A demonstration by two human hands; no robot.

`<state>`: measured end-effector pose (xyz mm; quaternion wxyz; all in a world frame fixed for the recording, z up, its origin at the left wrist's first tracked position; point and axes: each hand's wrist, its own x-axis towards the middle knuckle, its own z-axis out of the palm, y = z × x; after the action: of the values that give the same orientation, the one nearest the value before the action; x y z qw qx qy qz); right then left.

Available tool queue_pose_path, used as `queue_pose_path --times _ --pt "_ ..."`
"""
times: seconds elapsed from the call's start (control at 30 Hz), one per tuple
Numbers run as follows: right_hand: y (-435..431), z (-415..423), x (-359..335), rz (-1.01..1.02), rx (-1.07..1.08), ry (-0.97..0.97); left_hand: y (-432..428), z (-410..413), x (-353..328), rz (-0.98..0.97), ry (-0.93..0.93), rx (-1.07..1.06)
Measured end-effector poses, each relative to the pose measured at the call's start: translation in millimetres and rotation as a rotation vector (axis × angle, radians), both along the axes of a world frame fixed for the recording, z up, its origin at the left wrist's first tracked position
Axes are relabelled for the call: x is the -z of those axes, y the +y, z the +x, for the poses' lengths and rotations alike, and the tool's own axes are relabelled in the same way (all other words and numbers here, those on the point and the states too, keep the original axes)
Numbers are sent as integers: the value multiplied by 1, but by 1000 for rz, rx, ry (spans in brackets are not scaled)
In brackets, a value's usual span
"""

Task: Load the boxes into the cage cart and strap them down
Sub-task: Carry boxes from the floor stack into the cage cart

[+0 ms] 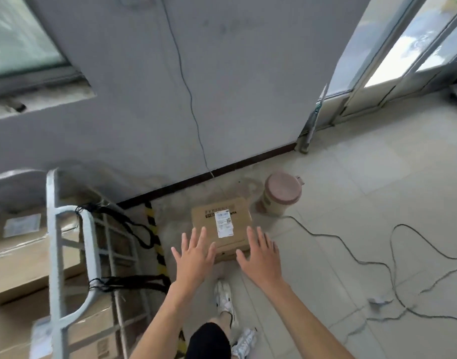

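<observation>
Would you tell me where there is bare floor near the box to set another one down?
Bare tiles lie right of the box, bordered by the bin and the grey cable, and farther toward the glass door. Left is crowded: striped tape, black straps and the cage cart.

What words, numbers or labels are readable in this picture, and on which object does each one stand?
No text here can be read.
Box on the floor: a white label and a dark printed line above it, both too blurred.
Boxes in the cart: pale labels, too blurred.
</observation>
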<state>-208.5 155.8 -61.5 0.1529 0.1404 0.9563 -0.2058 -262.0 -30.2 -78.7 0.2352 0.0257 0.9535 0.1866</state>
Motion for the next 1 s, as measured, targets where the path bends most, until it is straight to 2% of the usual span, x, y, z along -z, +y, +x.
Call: queue_pose_path --times 0.27,0.67,0.8,0.87,1.0 --pt "49 -93 104 -53 75 -63 21 -63 133 -48 -225 -121" --pt "105 -169 337 -104 -43 -449 31 -132 346 -109 -496 -301" --pt "114 -188 379 -341 172 -473 24 -139 378 53 -411 -463" --pt "110 -196 384 -447 284 -480 24 -135 376 70 -367 -485" --pt "104 -206 355 -455 254 -437 28 -127 343 123 -363 -581"
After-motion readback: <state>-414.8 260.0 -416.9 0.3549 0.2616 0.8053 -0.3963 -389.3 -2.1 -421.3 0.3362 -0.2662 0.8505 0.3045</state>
